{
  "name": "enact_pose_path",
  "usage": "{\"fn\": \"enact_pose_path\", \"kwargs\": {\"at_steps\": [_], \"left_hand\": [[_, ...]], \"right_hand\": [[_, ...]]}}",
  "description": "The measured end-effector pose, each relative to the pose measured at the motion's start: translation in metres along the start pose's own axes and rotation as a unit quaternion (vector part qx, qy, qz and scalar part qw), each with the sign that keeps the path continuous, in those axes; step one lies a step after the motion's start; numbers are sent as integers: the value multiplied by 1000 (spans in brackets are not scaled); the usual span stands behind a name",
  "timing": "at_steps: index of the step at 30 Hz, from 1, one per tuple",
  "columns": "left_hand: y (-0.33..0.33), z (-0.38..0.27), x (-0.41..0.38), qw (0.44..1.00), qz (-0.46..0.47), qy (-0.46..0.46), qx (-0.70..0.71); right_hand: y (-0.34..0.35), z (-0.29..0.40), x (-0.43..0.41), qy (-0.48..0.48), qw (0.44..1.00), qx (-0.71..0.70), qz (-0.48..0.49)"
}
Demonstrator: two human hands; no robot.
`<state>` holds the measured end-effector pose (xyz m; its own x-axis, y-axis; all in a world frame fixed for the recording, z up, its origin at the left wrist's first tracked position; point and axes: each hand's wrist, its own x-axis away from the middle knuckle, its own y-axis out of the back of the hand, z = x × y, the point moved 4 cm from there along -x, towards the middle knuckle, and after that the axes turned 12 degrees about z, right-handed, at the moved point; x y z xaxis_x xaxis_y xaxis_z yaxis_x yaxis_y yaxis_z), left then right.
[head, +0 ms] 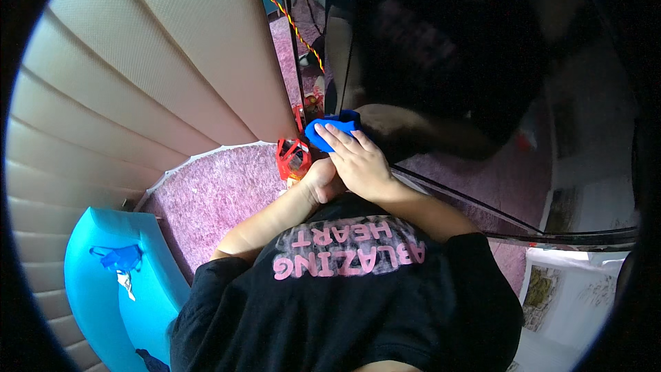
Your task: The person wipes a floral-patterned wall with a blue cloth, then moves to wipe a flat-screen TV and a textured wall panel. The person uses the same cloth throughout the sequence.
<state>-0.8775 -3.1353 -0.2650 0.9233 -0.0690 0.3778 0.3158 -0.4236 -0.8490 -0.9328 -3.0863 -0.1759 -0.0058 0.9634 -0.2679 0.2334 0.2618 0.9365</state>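
My right hand (359, 160) lies with its fingers flat on a folded blue cloth (330, 132), pressing it to a large glossy black panel (439, 72) near its left edge. The panel mirrors the cloth, the arm and the dark shirt. Just left of and below that hand is my left hand (323, 180), close to the right wrist and partly hidden; its fingers do not show clearly, nor whether it holds anything. A red bag (292, 160) with things inside stands on the pink carpet beyond the left hand.
A padded beige panel (170, 46) rises at the left. At the lower left stands a bright blue seat (98, 232) with a blue cloth item (117, 257) and something white on it. Pink shaggy carpet (222, 181) covers the floor. A twisted red and yellow cord (289, 15) hangs beside the black panel.
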Motion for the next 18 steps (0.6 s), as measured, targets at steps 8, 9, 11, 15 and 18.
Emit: {"fn": "enact_pose_path", "kwargs": {"at_steps": [8, 9, 11, 15, 18], "left_hand": [[25, -48, 14, 989, 43, 81, -116], [26, -58, 22, 982, 51, 101, -149], [34, -80, 31, 978, 72, 81, -180], [27, -122, 35, 964, 75, -2, -254], [19, -140, 36, 935, 178, -76, -297]], "right_hand": [[98, -10, -55, -103, 979, 113, -132], [108, -9, -63, -136, 974, 109, -143], [112, -6, -75, -184, 957, 120, -191], [78, -7, -77, -262, 923, 179, -217], [42, 5, -67, -295, 916, 191, -196]]}}
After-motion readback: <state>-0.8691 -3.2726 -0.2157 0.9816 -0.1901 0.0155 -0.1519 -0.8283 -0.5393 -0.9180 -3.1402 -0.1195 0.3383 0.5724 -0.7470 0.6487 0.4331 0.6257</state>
